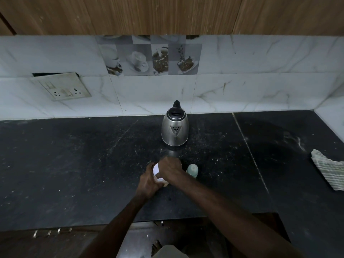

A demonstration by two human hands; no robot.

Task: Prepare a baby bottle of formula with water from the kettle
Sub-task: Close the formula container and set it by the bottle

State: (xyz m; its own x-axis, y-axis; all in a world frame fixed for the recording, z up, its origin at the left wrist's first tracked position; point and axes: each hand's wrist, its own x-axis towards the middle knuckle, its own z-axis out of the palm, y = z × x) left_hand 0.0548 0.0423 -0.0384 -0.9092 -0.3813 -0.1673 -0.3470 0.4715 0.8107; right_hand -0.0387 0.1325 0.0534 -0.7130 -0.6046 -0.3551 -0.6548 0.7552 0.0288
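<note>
Dark stone counter [74, 164], marble tile wall behind. Steel kettle [175, 127] far centre. Left hand [149, 181] wraps a white tub [157, 171]; right hand [172, 169] clamps over its top. Baby bottle [192, 170] upright just right, capped. Striped cloth [327, 170] far right.
</note>
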